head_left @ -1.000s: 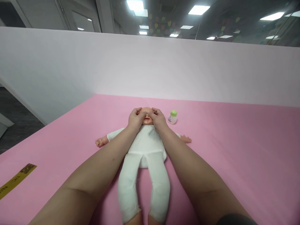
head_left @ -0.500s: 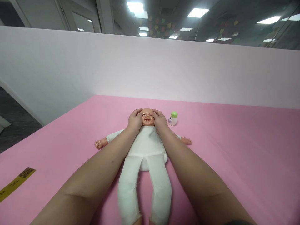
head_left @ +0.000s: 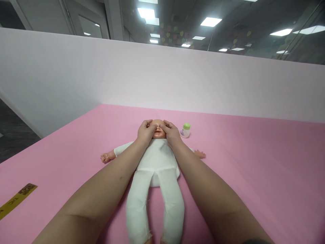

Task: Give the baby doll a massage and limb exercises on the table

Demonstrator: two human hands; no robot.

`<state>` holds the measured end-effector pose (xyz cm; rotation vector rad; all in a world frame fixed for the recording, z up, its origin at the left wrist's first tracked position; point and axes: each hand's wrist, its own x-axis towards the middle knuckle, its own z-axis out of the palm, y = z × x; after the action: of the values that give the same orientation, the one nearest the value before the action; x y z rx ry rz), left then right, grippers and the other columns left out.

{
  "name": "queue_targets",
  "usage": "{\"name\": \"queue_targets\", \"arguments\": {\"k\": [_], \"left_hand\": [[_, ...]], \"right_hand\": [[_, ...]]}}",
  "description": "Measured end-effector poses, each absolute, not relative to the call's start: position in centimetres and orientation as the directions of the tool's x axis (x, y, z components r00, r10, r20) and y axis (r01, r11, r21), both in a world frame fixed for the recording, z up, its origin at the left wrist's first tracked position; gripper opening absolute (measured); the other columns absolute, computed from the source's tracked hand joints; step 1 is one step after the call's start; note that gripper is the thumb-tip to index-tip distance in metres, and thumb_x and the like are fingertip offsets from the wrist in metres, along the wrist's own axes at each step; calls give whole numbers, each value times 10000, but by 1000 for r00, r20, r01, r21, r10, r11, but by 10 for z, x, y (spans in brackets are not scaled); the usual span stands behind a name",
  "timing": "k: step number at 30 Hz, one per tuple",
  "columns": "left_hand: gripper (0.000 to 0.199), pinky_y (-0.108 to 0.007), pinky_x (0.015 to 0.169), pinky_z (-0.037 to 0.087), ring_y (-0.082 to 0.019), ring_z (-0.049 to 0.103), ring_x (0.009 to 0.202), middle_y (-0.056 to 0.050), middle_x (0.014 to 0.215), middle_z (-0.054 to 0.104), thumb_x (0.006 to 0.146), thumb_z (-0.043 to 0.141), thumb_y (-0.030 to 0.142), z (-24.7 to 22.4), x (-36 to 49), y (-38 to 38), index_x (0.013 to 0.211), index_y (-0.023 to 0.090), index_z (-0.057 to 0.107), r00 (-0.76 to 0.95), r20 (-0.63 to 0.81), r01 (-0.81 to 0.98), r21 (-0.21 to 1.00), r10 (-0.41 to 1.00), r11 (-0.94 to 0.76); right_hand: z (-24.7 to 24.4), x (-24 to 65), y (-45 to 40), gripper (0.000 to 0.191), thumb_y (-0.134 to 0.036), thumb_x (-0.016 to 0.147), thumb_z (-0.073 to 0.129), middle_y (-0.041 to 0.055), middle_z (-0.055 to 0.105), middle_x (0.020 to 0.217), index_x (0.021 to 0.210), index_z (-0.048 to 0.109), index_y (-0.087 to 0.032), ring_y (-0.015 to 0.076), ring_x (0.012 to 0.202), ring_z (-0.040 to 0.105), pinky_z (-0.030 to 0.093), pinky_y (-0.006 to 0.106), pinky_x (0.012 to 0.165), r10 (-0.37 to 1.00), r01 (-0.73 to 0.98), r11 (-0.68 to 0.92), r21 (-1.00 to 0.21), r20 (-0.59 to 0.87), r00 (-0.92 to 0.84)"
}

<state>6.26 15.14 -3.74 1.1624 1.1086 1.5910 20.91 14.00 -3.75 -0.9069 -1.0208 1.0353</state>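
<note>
A baby doll in a white cloth suit lies on its back on the pink mat, arms spread and feet toward me. My left hand cups the left side of the doll's head. On the opposite side my right hand does the same. Both thumbs rest on the doll's face beside the nose, covering its eyes and cheeks. The forehead and mouth show between my hands. Just right of my right hand stands a small clear bottle with a green cap.
A white padded wall rises behind the mat and along its left side. Yellow tape with a printed code sticks to the mat at the near left. Beyond the wall are a door and a glass panel reflecting ceiling lights.
Both thumbs have moved inward over the doll's face toward the nose, now hiding the eyes. The view has shifted slightly; the doll and bottle lie as before.
</note>
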Motion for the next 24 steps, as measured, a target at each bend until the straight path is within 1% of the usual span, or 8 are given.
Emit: {"name": "queue_targets", "arguments": {"k": [4,7,10,13,16,19,22,24], "left_hand": [[482,-456,1040,521,-307,674,1165,-91,1210,717,753,837,323,-36,62,149,1209,235,711,-207,220,-95,965,953,-244],[477,-457,1015,534,-298,690,1123,-92,1203,723,759,847,369,-37,62,150,1199,236,717,-203,220,-73,968,954,-239],[424,-456,1022,535,-288,691,1129,-83,1202,734,794,813,386,-38,62,152,1184,243,729,-198,221,-69,969,955,-239],[357,-439,1054,525,-270,684,1168,-75,1233,738,840,744,359,-39,63,154,1179,249,736,-199,219,-91,967,955,-240],[351,-430,1049,537,-260,689,1172,-79,1261,740,861,692,329,-39,62,155,1200,249,740,-187,204,-130,964,961,-230],[374,-424,1024,554,-255,703,1146,-90,1252,749,868,645,279,-39,60,154,1226,228,740,-168,188,-164,963,968,-216],[370,-419,1012,559,-255,708,1128,-98,1240,753,861,636,254,-38,58,153,1214,208,741,-163,180,-170,963,970,-208],[353,-420,1018,553,-264,700,1140,-96,1237,751,859,666,282,-37,57,152,1196,211,741,-169,186,-157,964,968,-213]], "right_hand": [[-37,205,140,534,-391,732,895,60,730,1276,1222,723,-263,288,1258,647,551,434,1072,942,-160,289,-944,251,221],[-38,204,141,520,-409,731,896,61,730,1238,1197,714,-265,287,1216,661,566,423,1037,938,-133,281,-951,242,247],[-39,203,143,473,-422,753,873,53,736,1194,1169,712,-268,274,1162,681,577,415,1006,940,-141,261,-955,218,263],[-40,203,146,413,-438,794,818,39,746,1166,1157,715,-268,253,1121,696,574,414,1004,944,-180,236,-955,182,274],[-44,206,151,392,-417,833,747,37,753,1193,1192,719,-262,238,1125,701,565,423,1024,952,-218,217,-952,157,263],[-48,210,154,408,-360,839,697,38,755,1243,1233,721,-258,228,1170,690,557,428,1043,961,-255,207,-944,148,233],[-48,212,152,428,-323,813,713,43,743,1301,1235,728,-253,229,1210,677,551,424,1060,967,-285,208,-936,152,206],[-44,211,147,451,-333,799,756,52,725,1340,1240,726,-247,236,1217,675,549,417,1067,967,-293,220,-930,168,191]]}}
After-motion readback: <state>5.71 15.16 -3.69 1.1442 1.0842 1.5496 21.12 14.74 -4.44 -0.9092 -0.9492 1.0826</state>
